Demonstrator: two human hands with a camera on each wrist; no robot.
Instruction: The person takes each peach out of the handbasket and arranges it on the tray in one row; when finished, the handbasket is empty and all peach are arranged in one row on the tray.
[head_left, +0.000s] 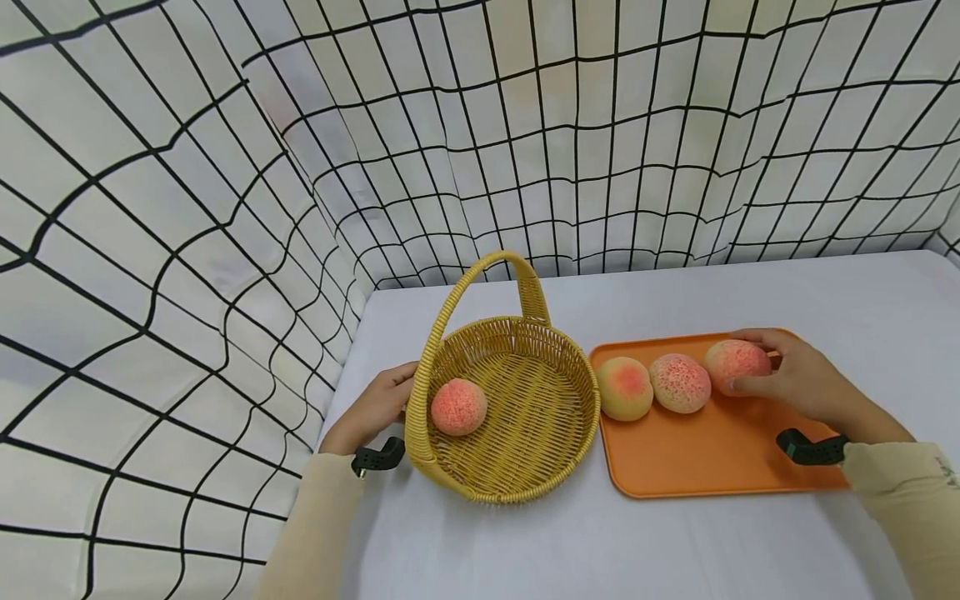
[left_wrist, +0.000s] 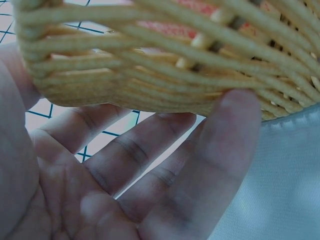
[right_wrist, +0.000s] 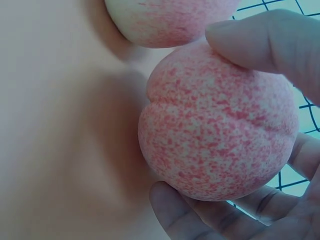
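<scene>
The white-covered table (head_left: 525, 554) was occupied by a yellow wicker basket (head_left: 528, 417) with a tall handle, and an orange tray (head_left: 690, 467) was laid close to its right.

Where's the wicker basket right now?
In the head view, the wicker basket stands near the middle, between the left hand and the orange tray.

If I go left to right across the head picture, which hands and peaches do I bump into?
Left hand → basket peach → yellowish peach → peach beside it → held peach, with the right hand around it.
</scene>
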